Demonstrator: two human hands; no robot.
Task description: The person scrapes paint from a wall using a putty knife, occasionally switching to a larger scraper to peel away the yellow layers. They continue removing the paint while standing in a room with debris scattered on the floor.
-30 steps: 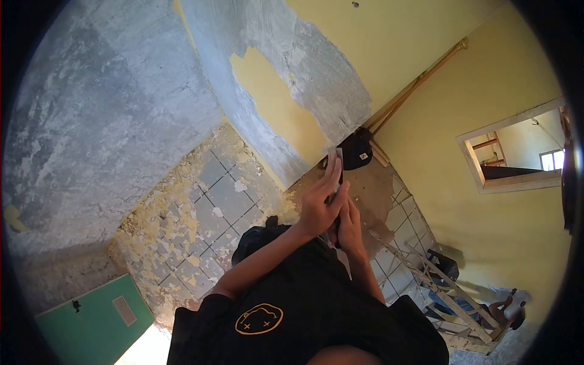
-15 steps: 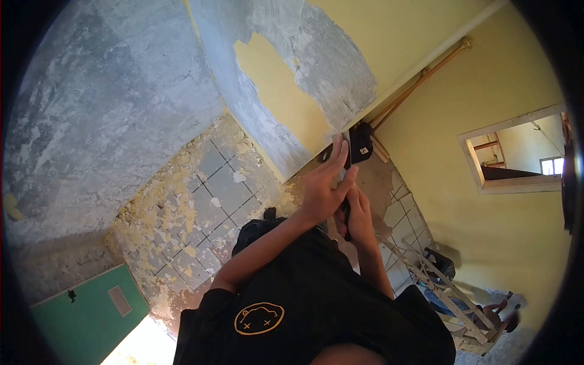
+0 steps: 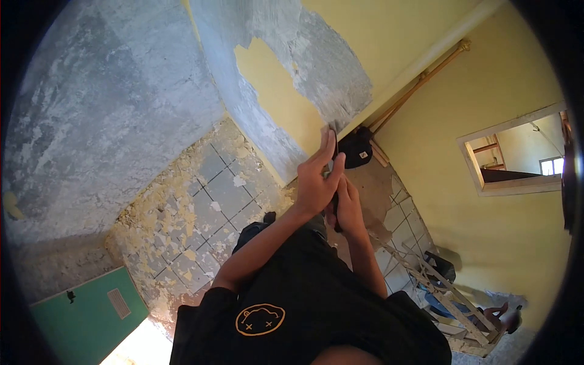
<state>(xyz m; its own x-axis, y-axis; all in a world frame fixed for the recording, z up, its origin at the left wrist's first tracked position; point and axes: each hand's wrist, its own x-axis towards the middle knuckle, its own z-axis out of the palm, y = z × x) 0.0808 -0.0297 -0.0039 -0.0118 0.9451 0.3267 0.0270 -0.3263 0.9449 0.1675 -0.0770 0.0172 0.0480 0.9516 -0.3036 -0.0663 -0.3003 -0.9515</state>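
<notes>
My right hand [image 3: 348,210] is wrapped round the black handle of a scraper [image 3: 336,143], whose narrow blade shows nearly edge-on. My left hand [image 3: 314,185] lies along the blade, its long fingers on one side and the thumb on the other. The blade's tip meets the wall [image 3: 333,112] near its corner edge, beside a remaining patch of yellow paint [image 3: 283,91]. Bare grey plaster surrounds that patch. The exact contact of the blade is partly hidden by my left fingers.
Paint flakes [image 3: 176,225] litter the tiled floor. A black bag [image 3: 356,148] and wooden poles [image 3: 420,85] stand behind the corner. At the lower right are a ladder [image 3: 456,304] and another person [image 3: 496,316]. A green door [image 3: 91,316] is at lower left.
Both hands and the scraper have shifted a little to the left and slightly up along the wall. The other person's arm has moved slightly.
</notes>
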